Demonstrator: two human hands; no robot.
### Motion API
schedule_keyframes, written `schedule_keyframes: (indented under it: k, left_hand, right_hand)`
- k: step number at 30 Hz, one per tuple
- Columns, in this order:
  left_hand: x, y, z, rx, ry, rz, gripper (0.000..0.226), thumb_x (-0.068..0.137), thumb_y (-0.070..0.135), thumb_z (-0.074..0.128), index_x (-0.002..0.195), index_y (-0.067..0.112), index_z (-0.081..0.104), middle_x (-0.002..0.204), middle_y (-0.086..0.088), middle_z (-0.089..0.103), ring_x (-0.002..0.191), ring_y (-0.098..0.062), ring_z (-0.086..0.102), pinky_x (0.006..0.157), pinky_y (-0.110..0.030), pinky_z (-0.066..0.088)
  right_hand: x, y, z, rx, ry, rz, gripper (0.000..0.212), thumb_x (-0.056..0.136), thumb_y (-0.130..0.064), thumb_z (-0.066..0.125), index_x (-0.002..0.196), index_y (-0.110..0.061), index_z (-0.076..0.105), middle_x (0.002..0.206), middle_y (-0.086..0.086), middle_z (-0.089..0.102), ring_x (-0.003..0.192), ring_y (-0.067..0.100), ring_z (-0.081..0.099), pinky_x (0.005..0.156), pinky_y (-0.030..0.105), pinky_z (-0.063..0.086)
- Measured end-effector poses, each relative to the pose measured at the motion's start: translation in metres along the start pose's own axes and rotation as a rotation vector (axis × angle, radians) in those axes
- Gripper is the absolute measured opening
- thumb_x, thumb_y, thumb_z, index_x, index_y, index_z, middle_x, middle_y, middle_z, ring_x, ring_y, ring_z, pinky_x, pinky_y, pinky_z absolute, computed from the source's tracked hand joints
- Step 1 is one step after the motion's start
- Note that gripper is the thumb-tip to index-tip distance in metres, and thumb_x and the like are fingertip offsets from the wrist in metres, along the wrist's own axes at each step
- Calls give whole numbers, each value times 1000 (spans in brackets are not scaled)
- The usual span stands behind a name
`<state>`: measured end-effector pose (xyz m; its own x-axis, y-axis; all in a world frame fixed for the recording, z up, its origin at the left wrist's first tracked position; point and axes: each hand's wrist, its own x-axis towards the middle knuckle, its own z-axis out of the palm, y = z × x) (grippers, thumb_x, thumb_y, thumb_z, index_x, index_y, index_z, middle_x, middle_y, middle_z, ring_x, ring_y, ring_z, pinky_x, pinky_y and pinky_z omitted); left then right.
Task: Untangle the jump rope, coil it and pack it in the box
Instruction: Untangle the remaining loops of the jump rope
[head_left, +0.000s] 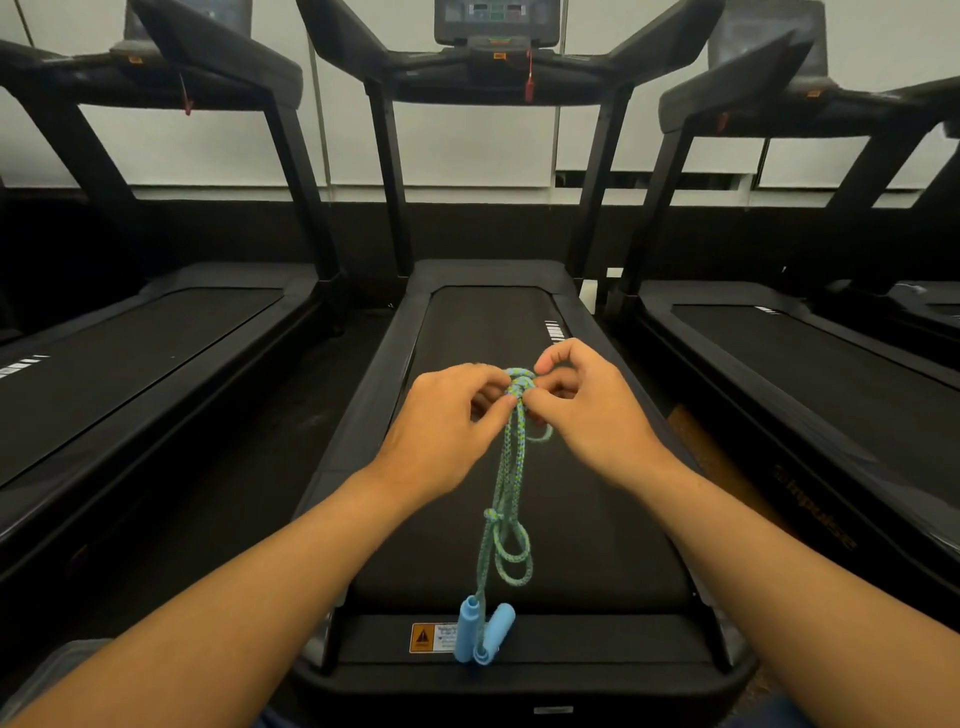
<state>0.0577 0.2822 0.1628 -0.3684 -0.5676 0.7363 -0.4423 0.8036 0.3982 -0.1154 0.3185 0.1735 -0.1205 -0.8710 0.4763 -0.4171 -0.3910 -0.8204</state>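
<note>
The jump rope (511, 467) is held up over the belt of the middle treadmill (613, 519), its tight upper knot (519, 385) pinched between the two hands. The left hand (447, 431) is closed on the knot from its own side with thumb and forefinger, and the right hand (587, 410) is closed on it from the other side, the fingertips of both being pressed into the cord. Several strands are seen hanging down from the knot to a smaller second knot (492, 515), below which two loops (514, 558) dangle, and the two blue handles (484, 636) are seen at the bottom, near the treadmill's rear edge; whether they rest on it cannot be told. The box is not in view. The untangling is judged to be at an early stage. The chief risk is that the knot may be tightened rather than loosened if the wrong strand is pulled. The lower knot may likewise be drawn tighter by the weight of the handles or by any upward tug. If the pinch is lost, the rope may be dropped and its loops tangled further.
</note>
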Motion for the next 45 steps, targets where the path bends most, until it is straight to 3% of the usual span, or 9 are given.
schedule_keyframes:
  k: [7, 10, 17, 20, 24, 29, 33, 39, 45]
  left_hand:
    - [2, 4, -4, 308, -69, 136, 17, 89, 29, 59, 84, 14, 65, 75, 4, 61, 63, -18, 59, 63, -43, 53]
    - [3, 3, -4, 295, -17, 170, 18, 87, 28, 56, 79, 14, 63, 71, 4, 58, 58, -17, 54, 57, -39, 50]
    - [4, -1, 1, 171, 58, 115, 11, 86, 20, 61, 76, 15, 62, 69, 9, 56, 59, -13, 53, 58, -36, 47]
    - [5, -8, 4, 114, 20, 73, 5, 87, 20, 65, 85, 17, 68, 74, 8, 62, 64, -10, 58, 63, -37, 52]
    - [2, -9, 0, 93, -85, 141, 20, 91, 21, 68, 110, 18, 73, 90, 9, 66, 74, -6, 62, 69, -21, 54]
    - [5, -7, -1, 211, -29, 172, 12, 93, 26, 65, 93, 16, 72, 81, 7, 63, 66, -10, 60, 64, -33, 54]
    - [6, -1, 3, 255, 45, 62, 10, 88, 22, 65, 80, 17, 62, 73, 9, 56, 61, -13, 54, 60, -37, 48]
    - [12, -1, 13, -37, 86, -344, 15, 84, 25, 65, 73, 16, 61, 60, 4, 61, 57, -13, 53, 59, -36, 47]
    - [7, -5, 8, 224, -14, 132, 9, 90, 19, 70, 98, 16, 73, 89, 8, 61, 67, -7, 55, 66, -28, 51]
  right_hand:
    - [-5, -5, 0, -161, -52, -95, 16, 84, -4, 70, 93, -13, 60, 74, 4, 71, 64, 10, 60, 62, 26, 50]
    - [-2, -5, 3, 1, -27, 26, 14, 84, 0, 66, 93, -9, 62, 68, 10, 67, 62, 17, 60, 62, 32, 51]
    - [5, -3, 8, 366, 51, 292, 17, 88, 7, 56, 93, -6, 66, 69, 7, 62, 57, 17, 56, 56, 27, 48]
    - [5, 0, 4, 286, 52, 242, 10, 89, 4, 62, 93, -3, 68, 68, 7, 65, 58, 14, 60, 57, 25, 50]
    - [3, 3, 1, 135, 27, 166, 7, 88, -1, 69, 93, -5, 71, 77, 18, 73, 65, 15, 65, 64, 26, 56]
    - [3, 6, 1, 60, 36, 104, 6, 87, -5, 71, 87, -11, 73, 77, 12, 75, 68, 16, 69, 70, 32, 59]
    - [2, 1, 8, 158, 49, 154, 6, 88, 0, 67, 91, -2, 71, 72, 11, 71, 63, 15, 66, 63, 26, 57]
    - [5, 3, 16, 251, 146, 193, 7, 86, 3, 65, 84, -2, 70, 67, 7, 68, 58, 13, 64, 58, 26, 53]
    - [3, 10, 6, 53, 105, 123, 6, 85, -7, 72, 83, -12, 73, 74, 9, 74, 67, 17, 68, 71, 38, 60]
